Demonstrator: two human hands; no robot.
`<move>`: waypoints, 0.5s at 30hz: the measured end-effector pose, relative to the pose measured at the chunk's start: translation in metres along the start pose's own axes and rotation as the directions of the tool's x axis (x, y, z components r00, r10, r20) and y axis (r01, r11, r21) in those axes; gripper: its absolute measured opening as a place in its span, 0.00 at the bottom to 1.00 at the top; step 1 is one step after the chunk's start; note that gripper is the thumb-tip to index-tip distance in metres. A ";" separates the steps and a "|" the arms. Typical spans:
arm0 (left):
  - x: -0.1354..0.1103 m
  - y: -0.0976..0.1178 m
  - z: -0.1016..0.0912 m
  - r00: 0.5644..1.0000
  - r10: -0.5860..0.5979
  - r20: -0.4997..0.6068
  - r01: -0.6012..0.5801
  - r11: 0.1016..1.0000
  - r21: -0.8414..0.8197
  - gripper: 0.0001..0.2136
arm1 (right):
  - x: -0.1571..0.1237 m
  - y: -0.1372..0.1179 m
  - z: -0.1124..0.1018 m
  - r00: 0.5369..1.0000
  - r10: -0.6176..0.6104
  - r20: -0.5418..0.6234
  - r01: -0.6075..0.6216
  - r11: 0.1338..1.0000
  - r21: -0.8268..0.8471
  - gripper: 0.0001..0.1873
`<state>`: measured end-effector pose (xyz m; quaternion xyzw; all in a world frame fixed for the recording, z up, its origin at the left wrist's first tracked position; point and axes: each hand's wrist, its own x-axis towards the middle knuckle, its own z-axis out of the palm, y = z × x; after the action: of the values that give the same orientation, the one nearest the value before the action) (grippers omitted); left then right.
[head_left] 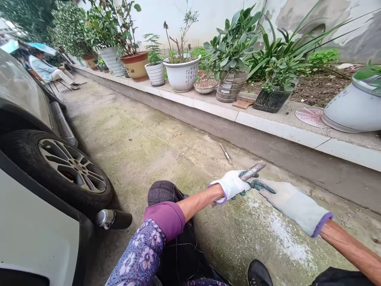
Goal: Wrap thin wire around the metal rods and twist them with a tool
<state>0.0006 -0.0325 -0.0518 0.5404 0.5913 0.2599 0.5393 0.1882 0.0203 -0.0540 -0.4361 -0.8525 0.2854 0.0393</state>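
My left hand [233, 184], in a white glove with dark green fingers, is wrapped round a short, thick brown stick [253, 171]. A shiny, silvery patch covers part of the stick, whose far end points up and to the right. Just beside it is my right hand [287, 202], in a matching glove, with its fingers pressed together close to the stick's underside. What those fingers hold, if anything, is hidden. A similar thin stick [226, 153] with a pale band lies on the concrete beyond my hands. White powder and flakes [288, 238] are scattered on the ground below.
A raised ledge [214, 110] with potted plants runs along the far side. On the left stand a car wheel [74, 165] and a dark bottle [114, 219] with a silver cap. Another person [49, 67] sits far back at left. My shoe [259, 273] is at the bottom.
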 end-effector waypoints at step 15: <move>-0.013 0.011 0.005 0.992 0.122 -0.021 -0.100 0.894 0.437 0.26 | -0.019 -0.041 -0.002 0.985 0.158 0.064 -0.156 0.687 0.710 0.28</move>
<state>0.0071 -0.0428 -0.0386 0.6737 0.6152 0.1644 0.3750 0.1712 -0.0122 -0.0280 -0.4587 -0.6353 0.5943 0.1811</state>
